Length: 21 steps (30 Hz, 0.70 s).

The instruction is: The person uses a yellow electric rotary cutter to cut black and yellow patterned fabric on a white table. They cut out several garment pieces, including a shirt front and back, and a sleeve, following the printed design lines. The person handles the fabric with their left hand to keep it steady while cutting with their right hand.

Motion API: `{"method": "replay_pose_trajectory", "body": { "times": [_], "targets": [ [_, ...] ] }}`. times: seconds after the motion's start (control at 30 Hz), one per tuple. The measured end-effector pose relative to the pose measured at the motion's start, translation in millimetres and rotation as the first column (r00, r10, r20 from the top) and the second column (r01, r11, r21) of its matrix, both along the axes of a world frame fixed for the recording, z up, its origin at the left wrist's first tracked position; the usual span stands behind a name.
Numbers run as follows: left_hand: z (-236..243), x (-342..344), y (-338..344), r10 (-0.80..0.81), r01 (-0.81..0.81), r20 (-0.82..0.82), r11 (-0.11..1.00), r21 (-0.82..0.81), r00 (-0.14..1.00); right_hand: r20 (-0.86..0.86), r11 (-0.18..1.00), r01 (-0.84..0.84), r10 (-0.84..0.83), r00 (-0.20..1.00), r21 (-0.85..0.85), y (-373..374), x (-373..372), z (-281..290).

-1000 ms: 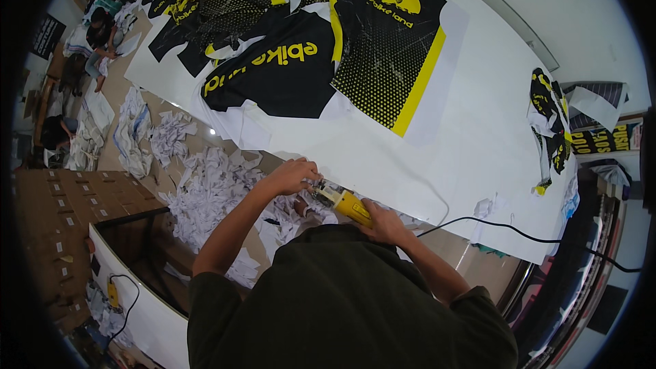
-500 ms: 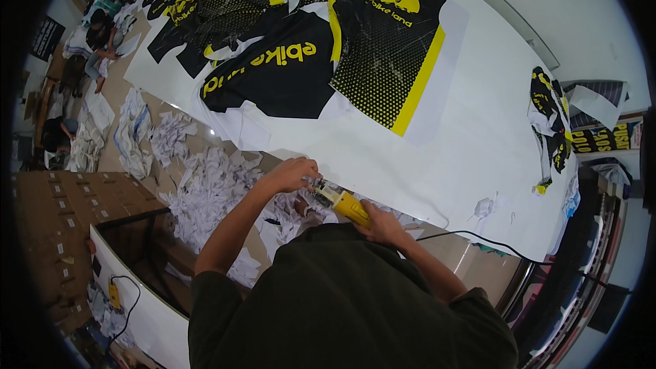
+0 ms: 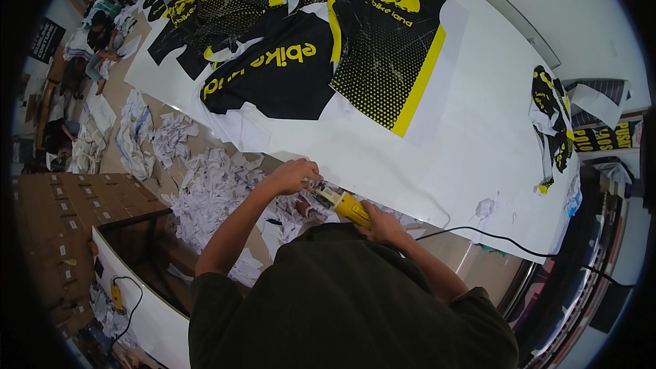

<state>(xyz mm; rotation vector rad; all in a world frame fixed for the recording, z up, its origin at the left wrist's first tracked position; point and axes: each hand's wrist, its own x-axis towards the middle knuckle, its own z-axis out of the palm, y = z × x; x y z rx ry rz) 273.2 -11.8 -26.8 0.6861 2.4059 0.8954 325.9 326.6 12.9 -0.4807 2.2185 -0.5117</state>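
Left hand [image 3: 294, 176] curls at the metal head [image 3: 327, 193], its grip unclear; right hand [image 3: 385, 225] wraps the yellow power tool [image 3: 349, 207] between them, likely stiff, fairly heavy, best held by its barrel [image 3: 355, 212]

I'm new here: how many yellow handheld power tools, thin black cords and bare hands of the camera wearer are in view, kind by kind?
Yellow handheld power tools: 2 (held tool, lower-left tool)
Thin black cords: 2 (right-side cord, lower-left cord)
Wearer's bare hands: 2 (left hand, right hand)
Total: 6
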Motion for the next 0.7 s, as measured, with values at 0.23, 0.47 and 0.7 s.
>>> {"method": "replay_pose_trajectory", "body": {
  "times": [0.23, 0.47, 0.7],
  "targets": [
    [2.8, 2.9, 0.4, 0.008, -0.008, -0.035, 1.000, -0.004, 0.999, -0.011, 1.000, 0.006, -0.006, 1.000, -0.026, -0.5, 1.3, 5.9],
    [-1.8, 4.7, 0.9, 0.023, -0.024, -0.046, 1.000, -0.015, 0.999, -0.046, 0.998, 0.024, -0.027, 0.999, -0.061, 2.4, 5.8, -0.5],
    [-3.8, 6.3, 1.0, 0.022, -0.024, -0.037, 0.999, -0.032, 0.999, -0.060, 0.997, 0.007, -0.012, 0.998, -0.075, 2.5, 5.7, -0.9]
  ]
}}
